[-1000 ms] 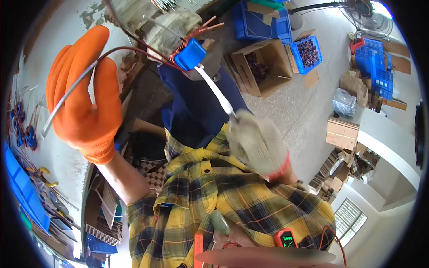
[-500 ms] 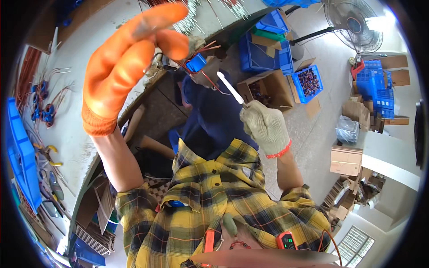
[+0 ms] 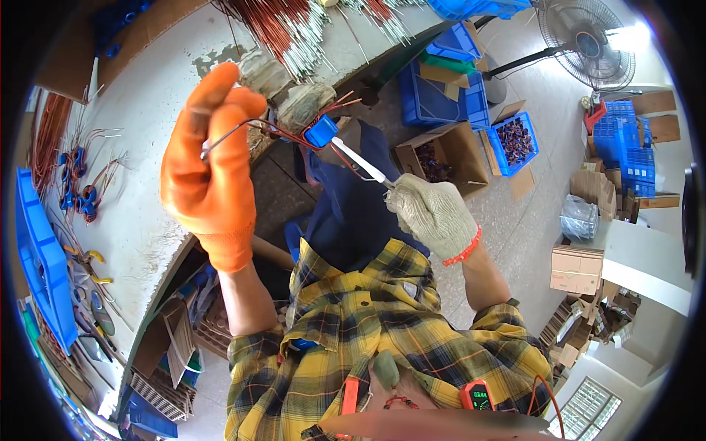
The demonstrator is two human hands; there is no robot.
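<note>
Workbench of pale grey [image 3: 140, 220] curving along the left, from nine o'clock up to twelve o'clock. Blue plastic tray [image 3: 40, 257] lies at its nine o'clock edge, with small blue wound coils with copper leads [image 3: 77, 195] just beside it. At ten o'clock the left hand in an orange rubber glove [image 3: 209, 173] is raised and clenched, fingers pinching a thin dark wire [image 3: 235, 131]. That wire runs rightward to a small blue plastic coil former trailing red-brown wires [image 3: 321, 131], held in the air near eleven o'clock. A flat white plastic strip [image 3: 360, 162] touches the former's right side and slants down to the centre, where the right hand in a knitted cream glove with a red cuff [image 3: 434, 213] grips its lower end, closed tight. Bundles of red and white wires [image 3: 294, 26] fan out at twelve o'clock. Open cardboard box [image 3: 445, 158] and blue crates [image 3: 437, 92] sit on the floor at one o'clock, a standing fan [image 3: 585, 40] at two o'clock.
</note>
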